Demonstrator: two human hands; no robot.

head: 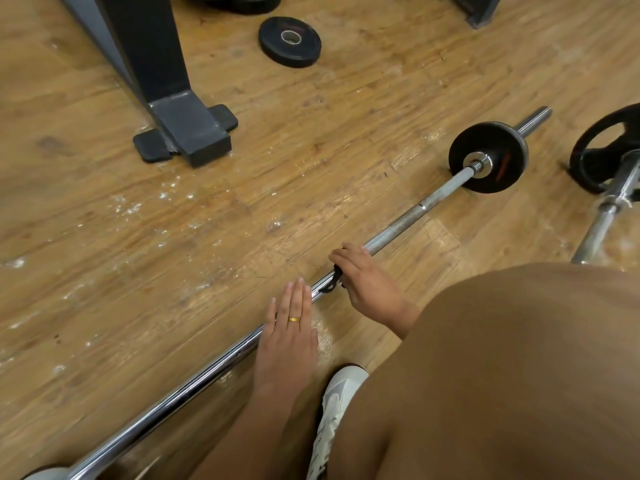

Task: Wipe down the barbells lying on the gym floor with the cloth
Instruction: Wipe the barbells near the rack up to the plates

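A long steel barbell (pixel 412 218) lies diagonally across the wooden floor, from lower left up to a black plate (pixel 498 161) at the right. My right hand (pixel 367 285) is curled over the bar near its middle, gripping a dark cloth (pixel 330 284) wrapped round the bar; only a small bit of cloth shows under the fingers. My left hand (pixel 289 336) lies flat with straight fingers across the bar just left of it. A second barbell (pixel 602 220) with a black plate lies at the far right edge.
A dark machine leg with a black foot pad (pixel 183 133) stands on the floor at upper left. A loose black weight plate (pixel 290 41) lies at top centre. My tan-clad knee (pixel 519 375) and white shoe (pixel 337 410) fill the lower right.
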